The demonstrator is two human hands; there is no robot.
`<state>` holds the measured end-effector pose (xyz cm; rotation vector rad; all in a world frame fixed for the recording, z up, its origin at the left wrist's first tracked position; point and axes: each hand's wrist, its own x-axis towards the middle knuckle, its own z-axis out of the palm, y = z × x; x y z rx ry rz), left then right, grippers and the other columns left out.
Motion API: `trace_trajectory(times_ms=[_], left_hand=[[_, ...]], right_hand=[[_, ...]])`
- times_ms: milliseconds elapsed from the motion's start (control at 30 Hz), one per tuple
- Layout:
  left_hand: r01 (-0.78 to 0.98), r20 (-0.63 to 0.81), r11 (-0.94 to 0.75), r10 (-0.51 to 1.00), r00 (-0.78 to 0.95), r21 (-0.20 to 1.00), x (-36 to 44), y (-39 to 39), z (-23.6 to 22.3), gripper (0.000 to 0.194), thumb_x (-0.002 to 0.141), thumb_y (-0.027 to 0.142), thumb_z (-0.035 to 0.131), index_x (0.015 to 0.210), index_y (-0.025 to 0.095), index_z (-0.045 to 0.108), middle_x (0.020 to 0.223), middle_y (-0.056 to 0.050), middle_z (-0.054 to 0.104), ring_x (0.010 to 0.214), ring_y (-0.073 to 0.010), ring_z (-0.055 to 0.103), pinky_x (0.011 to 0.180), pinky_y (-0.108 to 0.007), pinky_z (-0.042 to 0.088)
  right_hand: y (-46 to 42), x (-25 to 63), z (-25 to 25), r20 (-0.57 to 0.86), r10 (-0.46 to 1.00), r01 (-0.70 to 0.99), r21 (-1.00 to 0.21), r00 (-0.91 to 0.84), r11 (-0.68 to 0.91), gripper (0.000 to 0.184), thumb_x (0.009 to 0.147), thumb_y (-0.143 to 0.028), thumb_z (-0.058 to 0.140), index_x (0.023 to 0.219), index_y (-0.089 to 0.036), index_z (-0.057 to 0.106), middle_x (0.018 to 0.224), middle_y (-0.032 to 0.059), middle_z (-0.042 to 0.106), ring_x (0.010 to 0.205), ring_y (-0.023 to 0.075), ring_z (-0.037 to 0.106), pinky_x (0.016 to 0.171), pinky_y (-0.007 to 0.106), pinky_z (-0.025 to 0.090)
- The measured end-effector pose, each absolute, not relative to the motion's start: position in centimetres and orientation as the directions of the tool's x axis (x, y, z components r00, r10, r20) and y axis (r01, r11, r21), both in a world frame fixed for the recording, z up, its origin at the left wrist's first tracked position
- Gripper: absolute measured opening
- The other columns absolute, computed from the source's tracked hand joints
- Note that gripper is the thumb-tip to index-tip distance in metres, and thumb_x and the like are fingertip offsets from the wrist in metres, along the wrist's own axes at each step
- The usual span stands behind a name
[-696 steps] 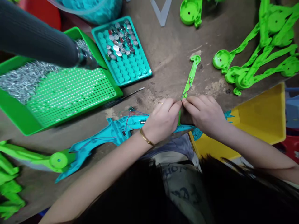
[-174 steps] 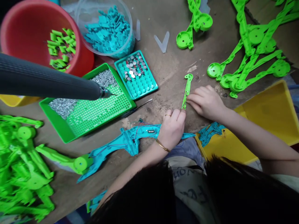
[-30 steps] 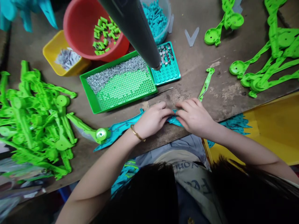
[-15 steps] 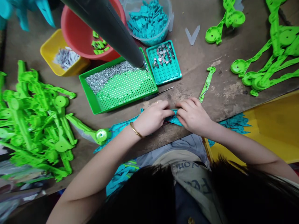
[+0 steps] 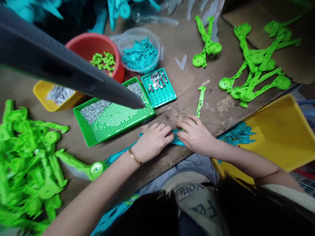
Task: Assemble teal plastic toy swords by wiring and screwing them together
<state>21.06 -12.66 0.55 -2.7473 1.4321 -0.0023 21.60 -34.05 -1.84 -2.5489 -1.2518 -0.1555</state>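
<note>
My left hand [image 5: 157, 139] has its fingers curled down onto a long blue plastic part [image 5: 178, 141] at the table's near edge. Facing it, my right hand [image 5: 195, 135] pinches at the other end of this part. A bit of green shows at the right fingertips; what it is I cannot make out. The blue part runs left beneath my left forearm. Just beyond my right hand lies a slim green plastic arm [image 5: 201, 101] with a thin wire on it. A thin metal rod [image 5: 164, 111] rests on the table beyond my left hand.
A dark grey tool [image 5: 98, 80] slants over a green tray [image 5: 118, 123] of small metal pieces. Behind are a teal tray [image 5: 173, 97], a red bowl [image 5: 119, 67], a clear tub [image 5: 156, 62] and a yellow box [image 5: 40, 95]. Green parts [image 5: 31, 164] pile left; a yellow bin [image 5: 278, 131] stands right.
The view has shifted, so the table things appear lower and further left. Both hands stay at the blue part, and green now shows at my right fingertips.
</note>
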Motion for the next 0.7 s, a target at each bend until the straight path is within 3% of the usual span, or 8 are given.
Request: trace_trajectory(times_ms=[167,367,467,533,600,700], left_hand=[[-0.759,-0.006,-0.637,-0.766,0.643,-0.136,19.7,-14.2,1.8,0.011,0.085,0.020,0.057,0.088,0.017,0.067,0.101,-0.010,0.061,0.101,-0.0263,0.054,0.097,-0.046,0.044],[-0.633,0.061,-0.728,-0.667,0.743,-0.263,17.3,-16.2,1.0,0.023,0.083,0.015,0.053,0.095,0.013,0.071,0.109,-0.014,0.063,0.107,-0.0295,0.055,0.102,-0.050,0.046],[-0.596,0.103,-0.758,-0.637,0.764,-0.264,16.8,-16.7,0.7,0.021,0.085,0.017,0.052,0.092,0.012,0.072,0.105,-0.014,0.064,0.104,-0.0291,0.056,0.101,-0.050,0.048],[-0.575,0.112,-0.787,-0.607,0.787,-0.223,16.9,-16.8,0.7,0.021,0.086,0.022,0.054,0.092,0.011,0.071,0.100,-0.013,0.064,0.101,-0.0289,0.056,0.099,-0.049,0.048],[-0.555,0.107,-0.818,-0.572,0.813,-0.153,17.1,-16.6,0.9,0.025,0.087,0.030,0.057,0.096,0.011,0.070,0.097,-0.013,0.064,0.099,-0.0290,0.056,0.098,-0.048,0.048],[-0.531,0.091,-0.846,-0.533,0.841,-0.043,17.5,-16.2,1.2,0.028,0.087,0.035,0.058,0.098,0.011,0.068,0.098,-0.013,0.064,0.100,-0.0294,0.056,0.097,-0.048,0.048]], right_hand=[[-38.4,27.3,0.3,0.324,0.551,0.639,-0.336,0.769,-0.693,0.022,0.092,-0.032,0.053,0.101,-0.019,0.067,0.112,0.0093,0.066,0.105,0.0239,0.057,0.096,0.043,0.041],[-43.1,44.3,1.6,0.402,0.064,0.271,-0.485,0.913,-0.831,0.017,0.087,-0.020,0.052,0.093,-0.014,0.068,0.099,0.0119,0.069,0.096,0.0251,0.062,0.092,0.045,0.047],[-42.8,51.2,2.0,0.259,-0.118,0.036,-0.520,0.959,-0.853,0.014,0.082,-0.019,0.060,0.089,-0.009,0.065,0.101,0.0158,0.069,0.100,0.0267,0.063,0.095,0.048,0.045],[-41.7,53.3,2.4,0.101,-0.154,-0.090,-0.471,0.983,-0.878,0.026,0.080,-0.024,0.064,0.091,-0.001,0.063,0.112,0.0221,0.064,0.109,0.0277,0.061,0.098,0.046,0.043],[-40.7,53.8,3.0,-0.004,-0.153,-0.141,-0.405,0.988,-0.903,0.040,0.079,-0.027,0.062,0.097,0.008,0.058,0.120,0.0282,0.058,0.119,0.0292,0.056,0.100,0.042,0.040],[-40.3,53.1,4.3,-0.029,-0.156,-0.157,-0.350,0.987,-0.924,0.048,0.078,-0.021,0.060,0.106,0.017,0.050,0.125,0.0341,0.052,0.126,0.0342,0.049,0.102,0.045,0.036]])
